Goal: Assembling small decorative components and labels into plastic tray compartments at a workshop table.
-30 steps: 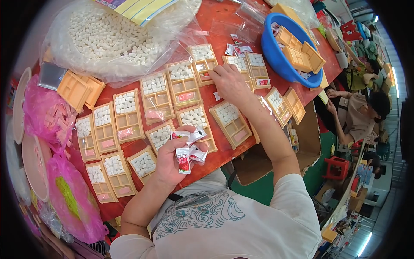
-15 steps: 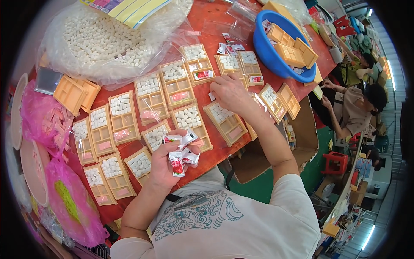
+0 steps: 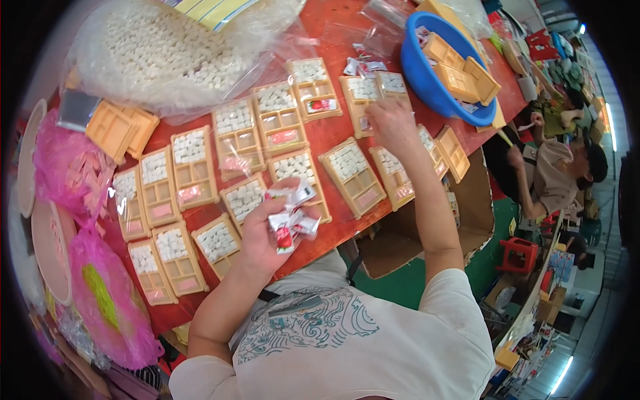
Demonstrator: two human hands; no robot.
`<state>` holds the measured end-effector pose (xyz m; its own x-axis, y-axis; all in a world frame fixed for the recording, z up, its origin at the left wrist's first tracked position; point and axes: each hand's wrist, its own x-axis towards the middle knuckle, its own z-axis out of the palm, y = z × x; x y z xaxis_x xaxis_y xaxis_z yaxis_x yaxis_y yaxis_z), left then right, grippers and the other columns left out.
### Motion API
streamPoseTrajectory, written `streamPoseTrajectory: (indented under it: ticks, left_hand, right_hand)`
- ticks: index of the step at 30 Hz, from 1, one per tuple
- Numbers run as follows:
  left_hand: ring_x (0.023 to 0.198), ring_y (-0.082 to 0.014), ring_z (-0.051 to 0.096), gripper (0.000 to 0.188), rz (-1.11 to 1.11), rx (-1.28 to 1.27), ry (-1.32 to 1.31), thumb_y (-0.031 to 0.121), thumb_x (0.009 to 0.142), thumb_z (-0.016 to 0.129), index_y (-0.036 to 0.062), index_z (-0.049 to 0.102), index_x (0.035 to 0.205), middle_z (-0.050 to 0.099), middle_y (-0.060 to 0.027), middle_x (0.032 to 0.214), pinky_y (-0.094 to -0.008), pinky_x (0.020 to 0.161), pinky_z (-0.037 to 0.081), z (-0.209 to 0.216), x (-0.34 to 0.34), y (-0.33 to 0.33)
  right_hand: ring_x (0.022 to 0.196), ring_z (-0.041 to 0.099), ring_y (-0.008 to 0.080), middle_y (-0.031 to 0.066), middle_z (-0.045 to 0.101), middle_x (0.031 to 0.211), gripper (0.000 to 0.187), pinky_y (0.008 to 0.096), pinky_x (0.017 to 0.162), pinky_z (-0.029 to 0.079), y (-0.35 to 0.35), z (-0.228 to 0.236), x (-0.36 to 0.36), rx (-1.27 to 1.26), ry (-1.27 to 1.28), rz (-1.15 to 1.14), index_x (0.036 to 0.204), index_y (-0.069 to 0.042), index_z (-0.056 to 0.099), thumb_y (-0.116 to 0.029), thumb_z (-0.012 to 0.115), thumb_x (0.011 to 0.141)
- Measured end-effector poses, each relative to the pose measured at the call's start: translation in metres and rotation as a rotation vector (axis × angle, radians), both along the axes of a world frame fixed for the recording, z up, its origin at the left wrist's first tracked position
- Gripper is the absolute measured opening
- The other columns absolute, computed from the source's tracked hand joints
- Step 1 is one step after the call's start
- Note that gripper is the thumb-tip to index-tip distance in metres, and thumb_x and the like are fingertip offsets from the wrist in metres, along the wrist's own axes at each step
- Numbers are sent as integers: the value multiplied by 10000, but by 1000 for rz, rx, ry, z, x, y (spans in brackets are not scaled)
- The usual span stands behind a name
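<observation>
My left hand (image 3: 261, 230) is closed around several small white sachets (image 3: 292, 223) with red strawberry prints, above the front trays. Farther right, my right hand (image 3: 393, 127) reaches over a compartment tray (image 3: 351, 110) near the blue basin, its fingers bent together. A bit of a small packet (image 3: 365, 123) shows in the tray beside the fingertips; the hand hides what they grip, if anything. Many shallow tan trays (image 3: 353, 179) hold white cubes (image 3: 349, 161) in their large compartment, and several have a pink packet (image 3: 366, 197). One tray at the back also holds a strawberry sachet (image 3: 321, 105).
A large clear bag of white pieces (image 3: 160, 53) lies at the back left. The blue basin (image 3: 417, 73) with stacked trays stands at the back right. Pink bags (image 3: 110, 300) crowd the left edge. An open cardboard box (image 3: 400, 250) is below the table; people sit farther right.
My right hand has moved right and slightly farther back, from the middle trays to one near the basin. My left hand keeps its sachets. The view has shifted slightly.
</observation>
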<state>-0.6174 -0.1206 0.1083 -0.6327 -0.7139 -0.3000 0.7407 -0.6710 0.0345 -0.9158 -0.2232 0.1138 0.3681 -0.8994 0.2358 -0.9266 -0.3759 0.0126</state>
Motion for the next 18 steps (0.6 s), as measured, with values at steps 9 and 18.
streamPoseTrajectory:
  ticks: [9,18]
  left_hand:
    - [868,-318,668,369,26,21,-74,151,873,496,23,485,1218,621,-206,1036,-423,584,600,2,-6,-11]
    - [884,-317,671,403,9,26,-68,160,873,513,52,487,1261,642,-174,1060,-396,595,601,-11,7,-12]
  right_hand:
    - [718,587,257,126,593,813,181,356,650,455,52,63,106,512,-628,292,922,19,605,-133,628,827]
    - [718,582,252,128,565,796,73,331,620,457,51,44,123,458,-812,150,852,26,577,-34,610,826]
